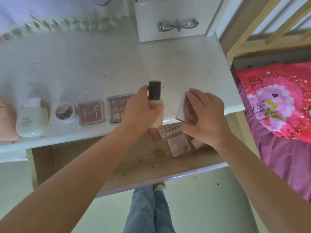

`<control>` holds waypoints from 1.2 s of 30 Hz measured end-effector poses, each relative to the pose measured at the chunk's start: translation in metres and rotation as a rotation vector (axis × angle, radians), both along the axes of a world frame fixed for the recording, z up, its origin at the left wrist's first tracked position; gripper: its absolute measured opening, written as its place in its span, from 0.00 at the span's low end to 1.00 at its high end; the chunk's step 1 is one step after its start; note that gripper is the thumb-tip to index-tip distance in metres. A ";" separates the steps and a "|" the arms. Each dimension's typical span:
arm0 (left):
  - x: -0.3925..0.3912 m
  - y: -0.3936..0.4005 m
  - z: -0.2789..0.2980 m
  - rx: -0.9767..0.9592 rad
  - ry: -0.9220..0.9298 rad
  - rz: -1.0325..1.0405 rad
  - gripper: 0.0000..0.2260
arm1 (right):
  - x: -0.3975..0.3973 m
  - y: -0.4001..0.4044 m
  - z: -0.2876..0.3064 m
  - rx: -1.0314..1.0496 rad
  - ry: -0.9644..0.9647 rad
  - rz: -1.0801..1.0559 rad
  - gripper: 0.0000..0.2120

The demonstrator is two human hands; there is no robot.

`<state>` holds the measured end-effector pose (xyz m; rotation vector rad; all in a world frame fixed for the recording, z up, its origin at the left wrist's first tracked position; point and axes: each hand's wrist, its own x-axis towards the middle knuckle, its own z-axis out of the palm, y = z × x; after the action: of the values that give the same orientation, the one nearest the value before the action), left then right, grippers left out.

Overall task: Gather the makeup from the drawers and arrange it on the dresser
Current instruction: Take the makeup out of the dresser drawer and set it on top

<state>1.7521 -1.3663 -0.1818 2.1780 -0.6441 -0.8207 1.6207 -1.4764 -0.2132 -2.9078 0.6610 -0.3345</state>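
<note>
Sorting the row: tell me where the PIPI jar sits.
The PIPI jar stands on the dresser top, left of centre, between the pale green bottle and the pink palette.

Upper middle of frame: bare dresser top (pixel 94 64).
Lower-left row: cream bottle (pixel 32 117), PIPI jar (pixel 65 112) and 2 eyeshadow palettes (pixel 91 112) block the front edge.
Open drawer (pixel 94 158): left half bare; packets (pixel 178 143) crowd its right.

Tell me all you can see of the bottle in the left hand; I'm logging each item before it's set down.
The bottle has a dark cylindrical cap and a pale beige body, glass or plastic by its look. The left hand grips its body, fingers curled round it, hiding much of it. It is held roughly upright over the dresser's front edge, right of the eyeshadow palette. The cap is on. No label shows.
</note>
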 end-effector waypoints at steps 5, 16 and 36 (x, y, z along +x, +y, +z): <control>0.024 -0.025 -0.008 0.151 -0.110 -0.027 0.17 | 0.031 -0.017 -0.003 0.006 0.198 0.062 0.28; 0.024 -0.007 0.002 0.536 -0.663 -0.563 0.22 | 0.056 -0.024 -0.001 0.150 0.407 0.230 0.33; -0.100 0.040 -0.063 0.574 -0.259 -0.313 0.11 | -0.058 -0.017 -0.031 0.198 -0.011 0.192 0.12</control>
<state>1.6521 -1.3268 -0.2450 2.7774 -0.9919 -0.9822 1.5630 -1.4937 -0.2442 -2.7483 0.3849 -0.2468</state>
